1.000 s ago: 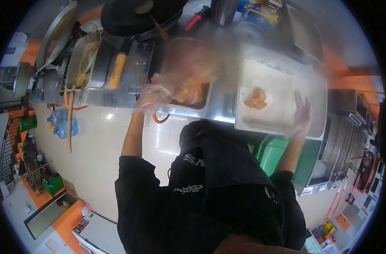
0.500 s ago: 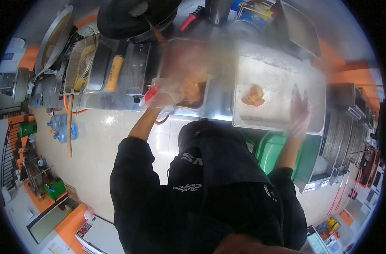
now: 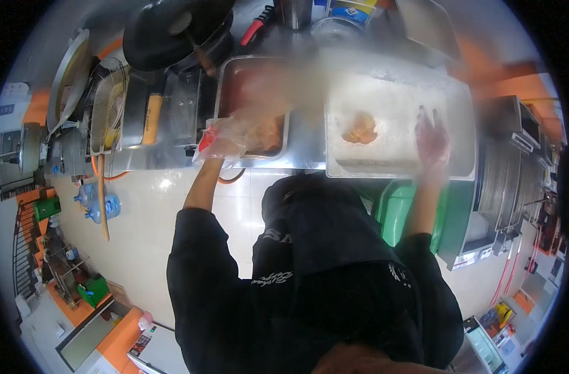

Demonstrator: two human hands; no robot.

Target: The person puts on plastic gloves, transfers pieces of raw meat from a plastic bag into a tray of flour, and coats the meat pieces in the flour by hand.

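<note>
1. My hands were well apart, both in thin clear gloves: the left hand (image 3: 228, 138) at the near left of a metal pan (image 3: 221, 84), the right hand (image 3: 433, 138) at the right side of a white-dusted tray (image 3: 396, 169).
2. My right fingers were spread and gripped nothing I could see; whether my left fingers were closed on anything, I couldn't tell.
3. The meat (image 3: 270, 136) in the pan, just right of my left hand, looked wet; I judged it soft, slippery and fairly light, best scooped from beneath.
4. The single piece (image 3: 361, 128) in the tray seemed floppy too, though the pale powder (image 3: 393, 106) should have helped my grip; its thick middle looked the safest hold.
5. That piece lay between my hands, left of the right one and apart from its fingers.
6. Farther back on the counter (image 3: 308, 149), beyond my left hand, were a black pan (image 3: 166, 31) and a red-handled tool (image 3: 257, 26).
</note>
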